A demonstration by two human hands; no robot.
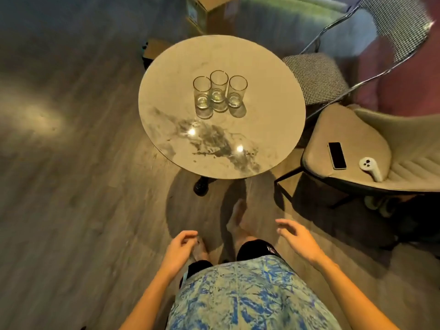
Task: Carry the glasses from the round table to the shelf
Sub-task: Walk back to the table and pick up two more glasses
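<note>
Three clear tall glasses stand upright close together near the middle of the round marble table (166, 110): a left glass (202, 95), a middle glass (219, 88) and a right glass (237, 91). Below the table's near edge, my left hand (181, 248) hangs in the air with loosely curled fingers and holds nothing. My right hand (297, 239) is also empty, its fingers relaxed and spread. Both hands are well short of the glasses. No shelf is in view.
A beige chair (404, 139) at the right holds a phone (337, 155) and a white controller (371, 169). A checked chair (314, 77) stands behind it by the table. Cardboard boxes (207, 15) sit beyond the table. Wooden floor lies to the left.
</note>
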